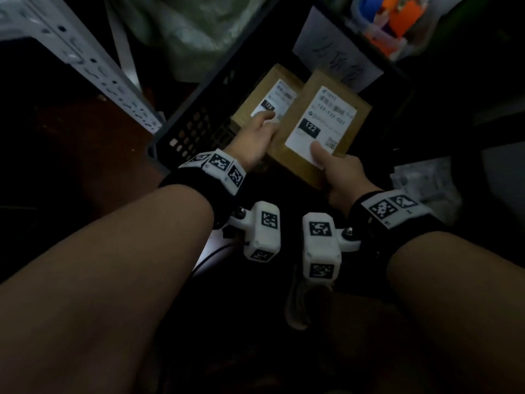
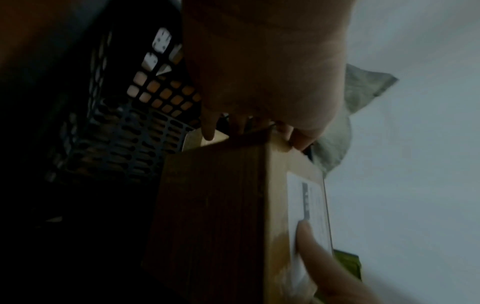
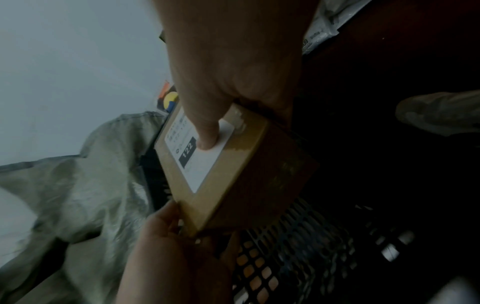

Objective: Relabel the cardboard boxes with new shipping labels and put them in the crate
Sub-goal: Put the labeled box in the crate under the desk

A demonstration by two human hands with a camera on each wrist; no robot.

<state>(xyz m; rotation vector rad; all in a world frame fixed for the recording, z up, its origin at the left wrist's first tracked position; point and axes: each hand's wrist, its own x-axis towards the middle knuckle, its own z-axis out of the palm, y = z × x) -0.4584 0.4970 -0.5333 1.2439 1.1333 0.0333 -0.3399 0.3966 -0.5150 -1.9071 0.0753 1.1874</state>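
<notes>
Head: both hands hold box (image 1: 318, 129) over the black crate (image 1: 187, 132); right hand (image 1: 345, 173) grips the near corner, thumb on the white label (image 1: 319, 123), which reads "122" and "122-127"; left hand (image 1: 254, 139) grips the left edge. A second box (image 1: 262, 102) with a "122" label lies inside the crate. Handwritten sheet (image 1: 338, 56) on the crate's far wall, illegible. Left wrist: left fingers (image 2: 207, 127) curled on the box (image 2: 213, 216) edge, crate mesh (image 2: 124, 144) behind. Right wrist: thumb (image 3: 206, 131) presses the label (image 3: 202, 156), "122" legible; crate (image 3: 298, 236) below.
</notes>
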